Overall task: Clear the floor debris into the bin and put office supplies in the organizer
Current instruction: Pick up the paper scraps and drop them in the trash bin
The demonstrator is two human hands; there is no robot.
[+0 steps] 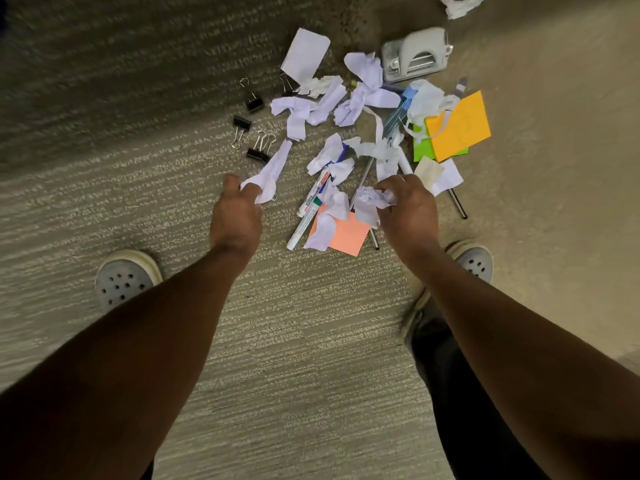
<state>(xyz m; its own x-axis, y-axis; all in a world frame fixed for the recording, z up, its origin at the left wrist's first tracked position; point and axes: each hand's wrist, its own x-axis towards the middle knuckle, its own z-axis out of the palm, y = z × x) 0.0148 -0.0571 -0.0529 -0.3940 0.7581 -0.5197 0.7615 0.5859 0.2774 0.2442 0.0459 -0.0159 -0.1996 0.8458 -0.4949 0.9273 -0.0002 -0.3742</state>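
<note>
A heap of crumpled white paper scraps (pixel 360 95) lies on the carpet in front of me. My left hand (pixel 237 211) pinches a twisted white paper strip (pixel 273 171) at the heap's left edge. My right hand (pixel 407 206) grips a crumpled paper ball (pixel 372 199). Mixed into the scraps are a white marker (pixel 308 211), black binder clips (pixel 254 103), a grey hole punch (pixel 415 55), and orange (pixel 459 126), green (pixel 422 148) and salmon sticky notes (pixel 349 237). Thin pens (pixel 457 206) poke out from under the paper. No bin or organizer is in view.
Grey-beige carpet (pixel 294 323) spreads all around. My two feet in perforated clogs stand at the left (pixel 126 275) and the right (pixel 476 259) of the heap. Another crumpled white piece (pixel 460 5) lies at the top edge.
</note>
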